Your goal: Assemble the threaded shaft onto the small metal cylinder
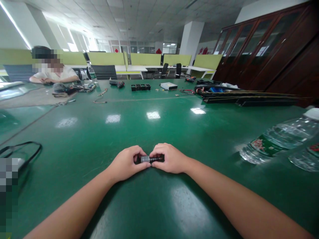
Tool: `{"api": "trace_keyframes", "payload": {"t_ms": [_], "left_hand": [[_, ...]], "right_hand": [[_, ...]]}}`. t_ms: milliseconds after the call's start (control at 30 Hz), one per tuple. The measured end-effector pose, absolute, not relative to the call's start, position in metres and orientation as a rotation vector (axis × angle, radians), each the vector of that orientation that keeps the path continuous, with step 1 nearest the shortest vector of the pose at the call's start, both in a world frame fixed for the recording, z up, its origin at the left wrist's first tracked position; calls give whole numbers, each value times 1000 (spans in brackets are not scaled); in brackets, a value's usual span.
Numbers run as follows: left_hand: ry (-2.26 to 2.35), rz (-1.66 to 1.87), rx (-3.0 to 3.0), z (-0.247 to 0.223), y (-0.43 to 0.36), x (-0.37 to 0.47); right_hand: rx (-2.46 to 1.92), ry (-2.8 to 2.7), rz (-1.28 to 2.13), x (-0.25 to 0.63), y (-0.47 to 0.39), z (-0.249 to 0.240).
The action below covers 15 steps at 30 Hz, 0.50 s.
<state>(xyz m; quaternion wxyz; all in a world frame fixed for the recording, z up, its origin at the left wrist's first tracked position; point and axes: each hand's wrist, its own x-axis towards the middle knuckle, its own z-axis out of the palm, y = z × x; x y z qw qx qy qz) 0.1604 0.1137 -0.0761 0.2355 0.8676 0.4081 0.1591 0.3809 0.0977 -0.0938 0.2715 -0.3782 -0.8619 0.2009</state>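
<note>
Between my two hands lies a small cylindrical part, grey on its left and black and ribbed on its right. I cannot tell exactly what kind of part it is. My left hand grips the grey end, thumb below and fingers above. At the black end, my right hand pinches it in the same way. The fingertips of both hands almost meet near a shiny ring around the middle of the part. Both hands rest on or just over the green tabletop.
Clear plastic water bottles stand at the right. Farther back are a black module, a white box, a dark hand tool and long black rails. A black cable loops at the left. Another person sits across the table.
</note>
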Motion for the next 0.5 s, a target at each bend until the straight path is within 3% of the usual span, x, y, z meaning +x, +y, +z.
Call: {"api": "trace_keyframes", "payload": {"t_ms": [500], "left_hand": [[1111, 431, 2382, -79, 115, 163]], "right_hand": [[-990, -2342, 491, 385, 98, -96]]}}
